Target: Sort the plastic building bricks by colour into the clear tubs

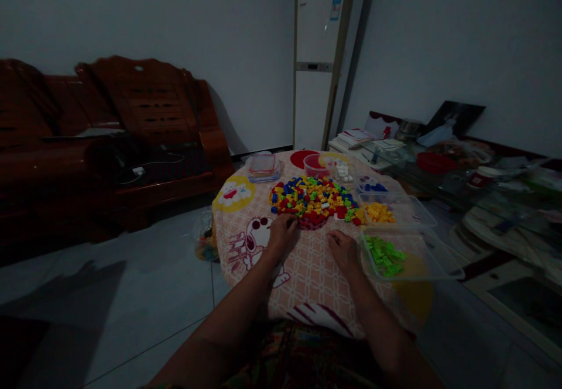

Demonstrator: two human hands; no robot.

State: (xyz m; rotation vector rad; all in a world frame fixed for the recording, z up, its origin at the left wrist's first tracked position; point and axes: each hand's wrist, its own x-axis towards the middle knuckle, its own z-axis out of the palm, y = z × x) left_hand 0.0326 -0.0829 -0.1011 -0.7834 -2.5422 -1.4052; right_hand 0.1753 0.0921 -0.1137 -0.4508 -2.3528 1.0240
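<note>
A loose pile of plastic building bricks in mixed red, yellow, blue and green lies in the middle of the table, on a patterned cloth. The left hand is at the pile's near-left edge, its fingers bent in at the bricks; whether they pinch one cannot be told in this dim light. The right hand is near the pile, low over the cloth and just beside the green bricks' tray, with fingers loosely curled and no brick visible in them, though their inner side is hidden. Beyond it, green bricks lie in the nearest clear tray, yellow bricks in the next, blue bricks farther back, and white pieces behind those. For clean handling, working from the pile's near edge with a light fingertip pinch seems best, since digging into the middle could send bricks sliding over the cloth. Checking each colour closely also seems wise in such weak light, and the right forearm should keep off the tray's rim, which it could nudge.
</note>
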